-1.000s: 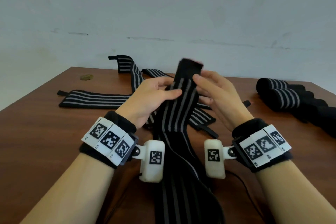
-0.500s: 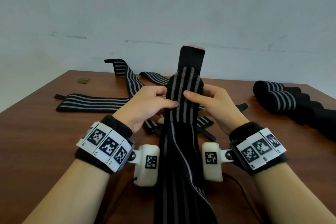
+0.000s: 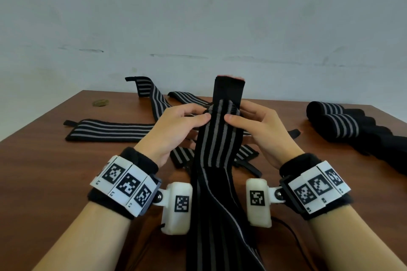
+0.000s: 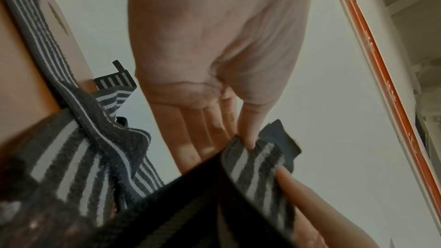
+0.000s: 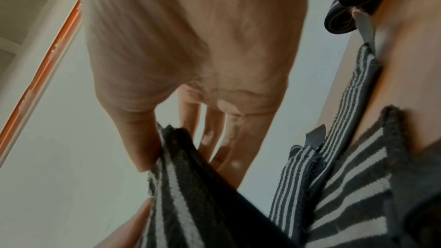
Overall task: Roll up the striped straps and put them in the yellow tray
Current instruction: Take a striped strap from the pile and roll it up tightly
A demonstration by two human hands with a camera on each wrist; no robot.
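Both hands up: left hand point(image 3: 176, 130) and right hand point(image 3: 262, 130) each pinching the striped strap point(image 3: 217, 138), plain end folded up on the far side

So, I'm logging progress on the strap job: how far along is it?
Done: two rolled straps lie on the table at the right. In hand: left hand and right hand pinch the held strap, its roll barely begun. Left: flat straps still unrolled; no yellow tray in view.

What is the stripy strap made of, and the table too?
The strap, which both hands pinch, looks like woven stretchy cloth: fuzzy edges and ribbed knit show in the wrist views. The table looks like reddish-brown wood or wood veneer, smooth with faint grain.
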